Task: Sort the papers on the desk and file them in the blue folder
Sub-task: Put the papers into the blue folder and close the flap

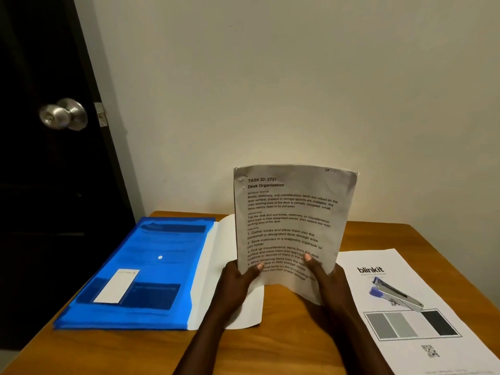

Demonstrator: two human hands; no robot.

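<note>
One wooden bench (284, 347) fills my view. On its left the blue folder (140, 272) lies flat, with a white sheet (213, 266) touching its right edge. At centre the printed papers (292, 212) stand upright, with the fingers of the left hand (235, 280) and right hand (324, 280) clamped on their lower edge. On the right, a blinkit sheet (405, 334) carries a stapler (397, 295).

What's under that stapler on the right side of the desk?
The stapler lies on a white printed sheet headed "blinkit", with grey and black blocks and a QR code. Whatever is printed right beneath the stapler is covered.
</note>
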